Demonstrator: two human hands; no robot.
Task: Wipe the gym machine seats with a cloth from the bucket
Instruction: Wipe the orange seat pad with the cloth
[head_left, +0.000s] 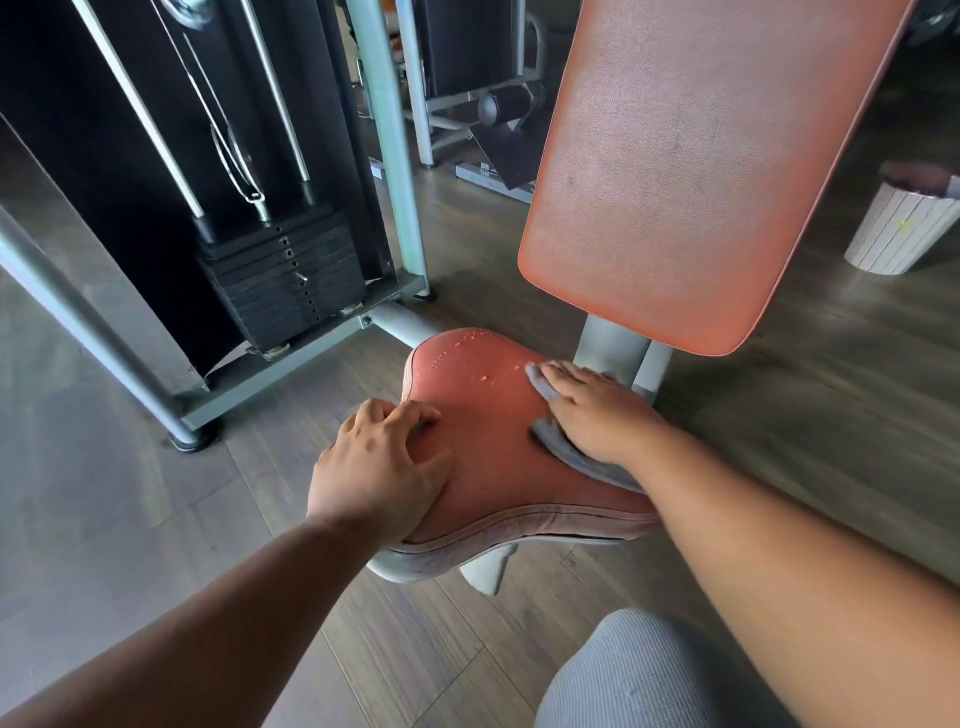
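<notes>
The orange seat pad (488, 415) of a gym machine sits low in the middle of the view, with water drops on its far part. My right hand (597, 410) lies flat on a grey cloth (571, 457), pressing it onto the right side of the seat. My left hand (379, 462) rests on the seat's left edge with its fingers bent and holds nothing. Above the seat rises the orange backrest (691, 171). A white ribbed bucket (904, 228) stands on the floor at the far right.
A black weight stack (291, 280) in a grey steel frame (395, 156) stands to the left. Another machine (483, 109) is behind. The floor is wood planks (831, 364). My knee in grey fabric (639, 675) shows at the bottom.
</notes>
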